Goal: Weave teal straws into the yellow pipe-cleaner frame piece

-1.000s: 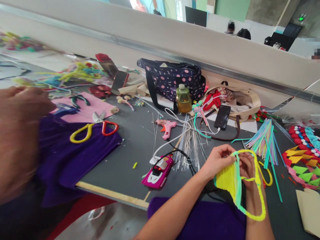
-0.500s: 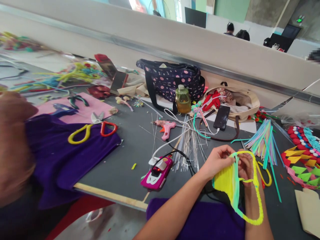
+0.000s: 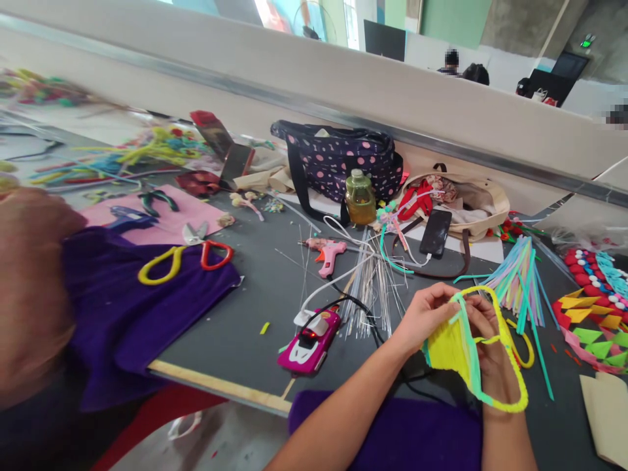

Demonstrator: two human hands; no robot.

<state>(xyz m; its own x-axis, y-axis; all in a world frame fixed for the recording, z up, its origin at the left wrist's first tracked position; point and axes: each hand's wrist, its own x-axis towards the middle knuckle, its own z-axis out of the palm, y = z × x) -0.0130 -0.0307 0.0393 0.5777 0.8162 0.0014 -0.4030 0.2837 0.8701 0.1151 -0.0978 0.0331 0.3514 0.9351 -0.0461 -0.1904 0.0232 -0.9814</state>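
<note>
Both of my hands hold a yellow pipe-cleaner piece (image 3: 449, 345) edged in mint green, low at the right of the grey table (image 3: 230, 320). My left hand (image 3: 426, 313) pinches its upper left edge. My right hand (image 3: 490, 343) sits behind it, fingers threaded through its yellow loop (image 3: 510, 366). A bundle of pastel pipe cleaners (image 3: 515, 278) lies just beyond my hands.
A pink car-shaped device (image 3: 309, 339) with a black cable, thin wires (image 3: 370, 281), a pink glue gun (image 3: 328, 250), scissors (image 3: 196, 252) on purple cloth (image 3: 127, 314), a polka-dot bag (image 3: 343, 160), a bottle (image 3: 360, 197), a phone (image 3: 434, 230). Another person's blurred arm (image 3: 29, 288) fills the left.
My hands have turned the yellow piece a little, its loop swinging lower right. The blurred arm at the left has shifted slightly. The view has tilted a little.
</note>
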